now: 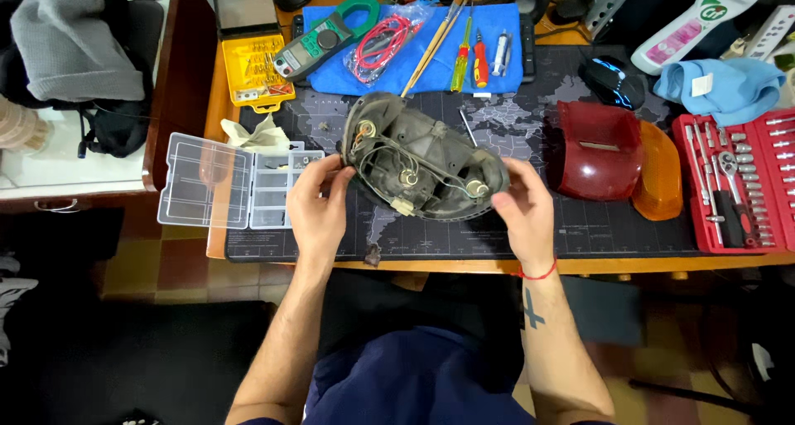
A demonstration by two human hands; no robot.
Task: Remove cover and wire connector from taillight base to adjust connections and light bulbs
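At frame centre, the left hand (pixel 317 210) and right hand (pixel 523 214) grip opposite ends of a dark lamp housing (pixel 422 156) with exposed wiring, above a black desk mat (pixel 596 234). Right of centre: a red-and-orange lens (pixel 613 156). Far right: a red socket set (pixel 737 181).

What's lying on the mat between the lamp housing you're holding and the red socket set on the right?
In the head view, the red and orange lens cover lies between the lamp housing and the socket set.
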